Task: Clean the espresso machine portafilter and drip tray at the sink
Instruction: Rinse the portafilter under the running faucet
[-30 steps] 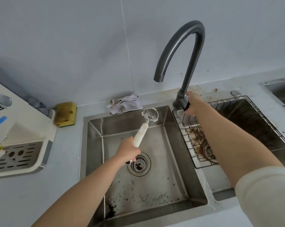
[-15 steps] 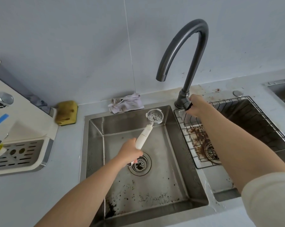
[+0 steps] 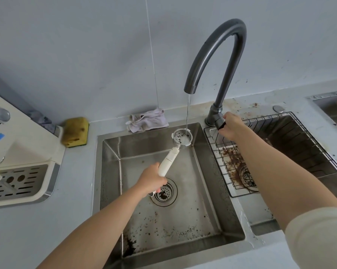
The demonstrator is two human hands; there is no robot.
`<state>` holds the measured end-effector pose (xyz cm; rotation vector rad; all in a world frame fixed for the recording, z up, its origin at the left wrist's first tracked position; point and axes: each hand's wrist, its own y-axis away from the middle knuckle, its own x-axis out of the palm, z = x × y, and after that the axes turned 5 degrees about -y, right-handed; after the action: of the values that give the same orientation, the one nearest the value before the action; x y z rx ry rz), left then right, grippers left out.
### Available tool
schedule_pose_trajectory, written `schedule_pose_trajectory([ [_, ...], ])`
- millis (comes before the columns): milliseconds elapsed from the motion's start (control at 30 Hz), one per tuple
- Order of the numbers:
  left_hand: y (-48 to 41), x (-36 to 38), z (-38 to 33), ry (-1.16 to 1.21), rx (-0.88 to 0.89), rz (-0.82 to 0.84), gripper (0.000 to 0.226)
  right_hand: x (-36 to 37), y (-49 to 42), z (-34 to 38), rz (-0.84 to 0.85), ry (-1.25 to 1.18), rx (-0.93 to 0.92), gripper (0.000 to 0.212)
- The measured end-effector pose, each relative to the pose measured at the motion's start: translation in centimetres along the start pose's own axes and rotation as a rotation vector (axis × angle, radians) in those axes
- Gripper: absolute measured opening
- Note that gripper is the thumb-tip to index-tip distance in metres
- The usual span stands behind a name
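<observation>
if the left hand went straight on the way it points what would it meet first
Probably the sink's back wall, with the portafilter that the left hand grips reaching it first; depth is unclear.

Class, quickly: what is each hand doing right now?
Left hand: grips the portafilter by its handle.
Right hand: grips the faucet lever.

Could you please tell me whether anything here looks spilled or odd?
Yes: dark coffee grounds speckle the near floor of the sink, more show through the wire rack in the right basin, and brown stains mark the counter behind the tap.
</observation>
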<state>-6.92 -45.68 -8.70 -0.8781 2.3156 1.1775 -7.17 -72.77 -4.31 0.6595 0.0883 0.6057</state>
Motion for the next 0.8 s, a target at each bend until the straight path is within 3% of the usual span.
schedule_pose_trajectory([
  [300,0.1,0.0,0.1,0.011,0.007,0.013,0.028,-0.9,0.1,0.0,0.044,0.253,-0.004,0.021],
  [400,0.2,-0.1,0.1,0.017,0.021,0.037,0.027,-1.3,0.9,-0.5,0.166,0.226,0.056,0.009],
  [533,0.3,-0.2,0.2,0.028,0.051,0.077,0.027,-1.2,2.6,-2.3,0.324,0.365,0.085,0.026],
  [633,0.4,-0.1,0.2,0.051,0.08,0.098,0.029,-0.5,4.2,-4.3,0.369,0.504,-0.02,0.05],
  [700,0.5,-0.1,0.1,0.072,0.092,0.101,0.029,-0.1,5.0,-5.5,0.46,0.466,0.016,0.061],
  [800,0.5,-0.1,0.0,0.096,0.114,0.102,0.03,0.4,6.0,-6.5,0.565,0.45,0.068,0.047],
])
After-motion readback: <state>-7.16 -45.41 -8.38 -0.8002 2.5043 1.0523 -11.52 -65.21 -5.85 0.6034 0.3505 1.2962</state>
